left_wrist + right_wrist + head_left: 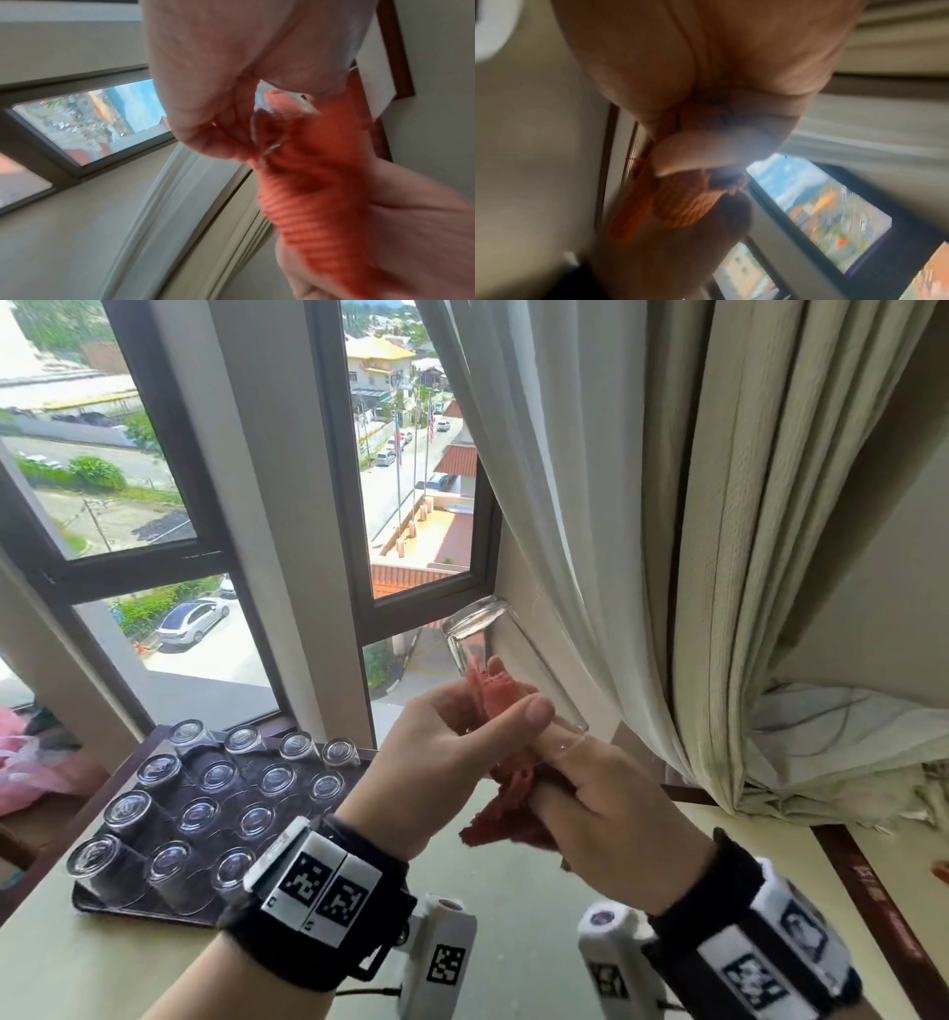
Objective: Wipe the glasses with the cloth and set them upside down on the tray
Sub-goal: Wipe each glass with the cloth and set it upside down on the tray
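In the head view I hold a clear glass [488, 629] tilted in the air, base up and to the left, in front of the window. My left hand [462, 731] grips its side, thumb lying across it. A red cloth [506, 814] is stuffed into the glass mouth and hangs below. My right hand [606, 814] clutches the cloth at the rim. The left wrist view shows the cloth [308, 192] blurred between both hands; the right wrist view shows the cloth [680, 207] under curled fingers. A dark tray [102, 904] at left carries several upside-down glasses [200, 814].
A pale curtain [667, 557] hangs just right of the raised glass, and the window frame [359, 588] is behind it. The light table [513, 891] lies below my hands. A pink bag [20, 762] sits at the far left.
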The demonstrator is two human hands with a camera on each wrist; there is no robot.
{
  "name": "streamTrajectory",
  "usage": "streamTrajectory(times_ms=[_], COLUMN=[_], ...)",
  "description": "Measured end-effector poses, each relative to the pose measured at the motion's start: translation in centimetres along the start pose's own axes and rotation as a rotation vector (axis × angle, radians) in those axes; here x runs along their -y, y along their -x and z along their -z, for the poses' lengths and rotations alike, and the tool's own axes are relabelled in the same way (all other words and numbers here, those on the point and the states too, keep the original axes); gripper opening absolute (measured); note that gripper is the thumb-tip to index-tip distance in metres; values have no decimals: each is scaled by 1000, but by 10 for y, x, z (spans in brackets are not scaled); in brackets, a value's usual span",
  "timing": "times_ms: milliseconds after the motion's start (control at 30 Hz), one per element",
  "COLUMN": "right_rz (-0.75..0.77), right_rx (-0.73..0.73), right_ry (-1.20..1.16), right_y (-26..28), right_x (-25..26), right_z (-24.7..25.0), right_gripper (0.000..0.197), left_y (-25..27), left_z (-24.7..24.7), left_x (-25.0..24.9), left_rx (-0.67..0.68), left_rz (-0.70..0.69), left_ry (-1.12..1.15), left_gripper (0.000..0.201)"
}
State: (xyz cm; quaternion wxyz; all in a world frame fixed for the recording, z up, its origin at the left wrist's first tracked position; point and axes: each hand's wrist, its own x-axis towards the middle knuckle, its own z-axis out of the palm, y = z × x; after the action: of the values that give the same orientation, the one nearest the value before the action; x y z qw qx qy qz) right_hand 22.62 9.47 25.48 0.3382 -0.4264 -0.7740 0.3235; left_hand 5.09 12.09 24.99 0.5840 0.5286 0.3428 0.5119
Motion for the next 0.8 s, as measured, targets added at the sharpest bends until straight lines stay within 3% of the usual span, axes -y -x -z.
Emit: streamTrajectory(times_ms=[100, 167, 233, 300, 367, 467, 533, 667, 800], right_rz=[-144, -139, -154, -162, -105, 199, 347, 423, 339], right_rx=[119, 100, -8, -171, -396, -664, -735, -697, -441], right_ry=[-749, -1132, -1283, -1158, -755, 63, 313, 454, 318], right_y=[3, 3, 0, 0, 1, 5, 8, 8, 9], right_x=[10, 15, 21, 29, 30, 20, 13, 11, 19], right_z=[5, -2, -11, -16, -19, -20, -21, -22, -17], right_gripper=[20, 32, 42, 38, 29, 27, 28, 28, 37], left_y=[0, 1, 2, 1, -2, -1, -1, 1, 3], left_z=[-2, -5, -8, -7, -5, -7, -11, -11, -8], left_x=[0, -2, -5, -6, -4, -6, -9, -10, -7], left_rx=[75, 93, 113, 113, 93, 73, 57, 49, 74], left_rz=[16, 30, 38, 54, 80, 72, 51, 58, 69], left_ry=[130, 230, 266, 313, 336, 317, 320, 305, 249], left_gripper=[73, 97, 103, 99, 84, 57, 48, 62, 67])
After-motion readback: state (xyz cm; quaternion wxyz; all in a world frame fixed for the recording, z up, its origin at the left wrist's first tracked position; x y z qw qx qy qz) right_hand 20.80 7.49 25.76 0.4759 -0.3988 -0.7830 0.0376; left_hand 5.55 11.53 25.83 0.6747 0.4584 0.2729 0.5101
